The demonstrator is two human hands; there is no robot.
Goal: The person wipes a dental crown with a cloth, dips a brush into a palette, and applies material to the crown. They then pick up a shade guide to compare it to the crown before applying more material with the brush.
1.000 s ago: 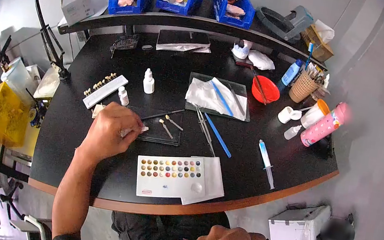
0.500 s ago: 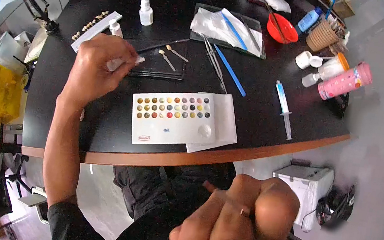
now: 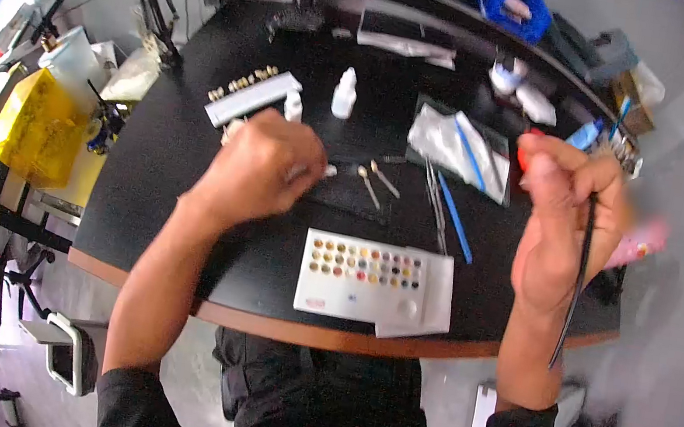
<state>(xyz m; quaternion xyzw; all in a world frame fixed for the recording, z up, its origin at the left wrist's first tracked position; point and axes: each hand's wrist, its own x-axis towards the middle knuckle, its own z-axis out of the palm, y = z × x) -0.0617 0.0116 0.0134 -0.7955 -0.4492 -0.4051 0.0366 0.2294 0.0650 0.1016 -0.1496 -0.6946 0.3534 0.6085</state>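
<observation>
Over the black desk, my left hand (image 3: 266,162) is closed in a pinch, with a small white piece (image 3: 331,171) at its fingertips. My right hand (image 3: 568,212), raised at the right, has its fingers closed round a thin dark stick (image 3: 575,293) that slants downward. Between the hands and nearer the desk edge lies a white palette (image 3: 351,297) with rows of coloured wells, partly over a white sheet (image 3: 439,303). Two small pale-tipped sticks (image 3: 369,188) lie to the right of my left hand.
Tweezers (image 3: 435,201) and a blue stick (image 3: 457,222) lie beside a tray with white tissue (image 3: 449,146). A white dropper bottle (image 3: 344,94) stands behind my left hand, near a white strip (image 3: 253,100) with tooth-like pieces. Blue bins (image 3: 510,9) line the back.
The view has shifted, so the desk sits further right and lower. My right hand has risen from near the camera to above the desk's right side, with the dark stick now clearly visible.
</observation>
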